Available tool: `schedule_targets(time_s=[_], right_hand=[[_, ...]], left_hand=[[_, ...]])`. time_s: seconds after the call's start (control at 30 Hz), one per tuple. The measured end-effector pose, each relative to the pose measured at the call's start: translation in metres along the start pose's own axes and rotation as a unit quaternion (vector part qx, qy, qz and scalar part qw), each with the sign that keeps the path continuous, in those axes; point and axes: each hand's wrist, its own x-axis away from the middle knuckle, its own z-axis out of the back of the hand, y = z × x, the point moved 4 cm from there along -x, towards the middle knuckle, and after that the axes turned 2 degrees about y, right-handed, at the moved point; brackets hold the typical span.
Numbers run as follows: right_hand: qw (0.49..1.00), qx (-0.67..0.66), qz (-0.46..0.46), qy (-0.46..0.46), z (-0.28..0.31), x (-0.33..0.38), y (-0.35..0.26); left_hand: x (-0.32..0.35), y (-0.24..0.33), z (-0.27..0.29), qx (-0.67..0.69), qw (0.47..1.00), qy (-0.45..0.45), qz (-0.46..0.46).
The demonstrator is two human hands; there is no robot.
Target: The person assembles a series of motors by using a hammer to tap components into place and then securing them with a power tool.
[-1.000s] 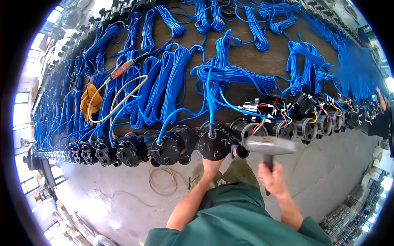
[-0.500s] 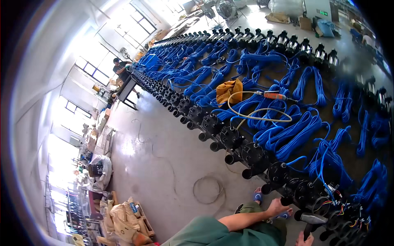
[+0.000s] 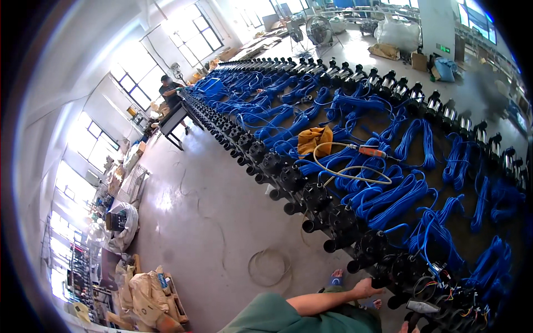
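Along the near edge of a long table stand black pump-like units (image 3: pixel 371 244) with round pipe stubs that jut toward me. My left hand (image 3: pixel 367 289) is closed at one stub (image 3: pixel 382 282), fingers curled against it. Low in the picture, my right hand (image 3: pixel 410 324) grips a hammer (image 3: pixel 422 306) by its dark handle, the pale metal head close to the units. The hand is partly cut off by the lower edge. Beside the hammer, units with loose coloured wires (image 3: pixel 444 286) sit on the table. Bundled blue cables (image 3: pixel 394 202) lie behind them.
An orange-handled power tool (image 3: pixel 372 151) with a pale hose and a mustard-yellow cloth (image 3: pixel 315 141) lie on the cables. Another row of units (image 3: pixel 400 89) lines the far edge. A coiled hose (image 3: pixel 270 267) and filled sacks (image 3: pixel 147 297) are on the floor. Another person (image 3: pixel 169 93) stands far left.
The view has shifted, so the table sits lower in the picture. My right hand and the hammer have dropped toward the lower edge. My left hand stays at the pipe stub.
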Motion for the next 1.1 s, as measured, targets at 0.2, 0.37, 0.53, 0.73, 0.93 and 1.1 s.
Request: schedule_targets(time_s=[0.2,0.37,0.53,0.73,0.93,1.1], right_hand=[[0.989,0.058,0.133,0.002,0.016,-0.034,0.031],[0.966,0.134,0.219,0.039,0.027,-0.031,-0.012],[0.956,0.134,0.251,0.072,0.039,-0.028,-0.025],[0.993,0.094,0.056,0.032,0.079,-0.055,0.046],[0.943,0.108,0.29,0.121,0.121,-0.043,0.004],[0.93,0.212,0.161,0.253,0.166,-0.03,-0.032]], left_hand=[[0.063,0.049,0.029,-0.257,0.962,0.057,-0.069],[0.148,0.168,0.064,-0.244,0.938,0.157,-0.188],[0.137,0.207,0.045,-0.273,0.798,0.398,-0.361],[0.098,0.179,0.023,-0.159,0.813,0.402,-0.39],[0.082,0.132,0.001,-0.039,0.814,0.444,-0.373],[0.069,0.122,-0.014,0.009,0.845,0.447,-0.293]])
